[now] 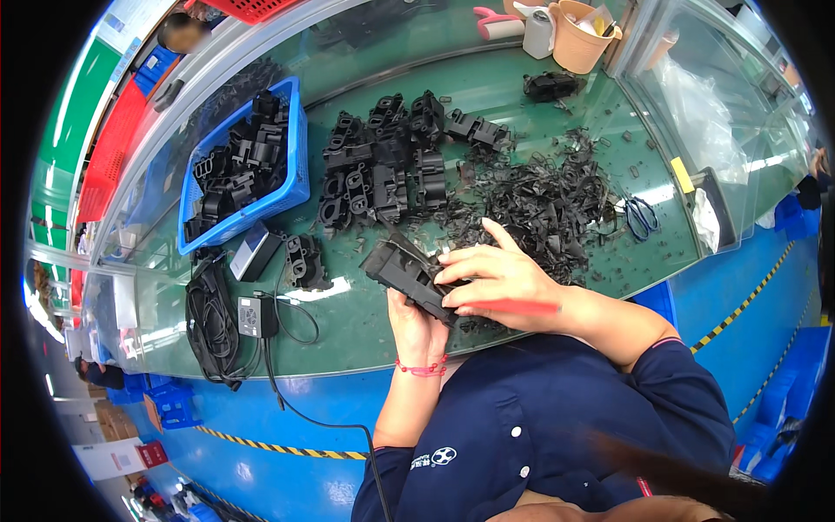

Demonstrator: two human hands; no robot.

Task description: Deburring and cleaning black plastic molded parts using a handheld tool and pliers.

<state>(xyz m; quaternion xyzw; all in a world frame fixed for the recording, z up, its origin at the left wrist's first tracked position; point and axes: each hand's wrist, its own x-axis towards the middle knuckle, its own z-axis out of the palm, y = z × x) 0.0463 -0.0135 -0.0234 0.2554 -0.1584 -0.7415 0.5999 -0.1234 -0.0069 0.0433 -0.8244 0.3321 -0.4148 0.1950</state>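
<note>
Close in front of my body, my left hand (417, 329) grips a black moulded plastic part (402, 274) from below, and the part is tilted. My right hand (497, 277) lies over the part's right end, fingers bent against it. Along the lower side of that hand runs a slim red-handled tool (526, 305), slightly blurred; its tip is hidden. Just beyond the hands spreads a heap of black plastic scraps (561, 196). Several similar black parts (374, 165) stand grouped to the left of the heap.
A blue basket (303, 143) full of black parts stands at the left. Nearer are a small boxy device (255, 251), a power adapter (257, 317) and coiled black cable (211, 317). Dark-blue-handled scissors (641, 217) lie right of the scraps. A peach bucket (581, 42) stands at the back.
</note>
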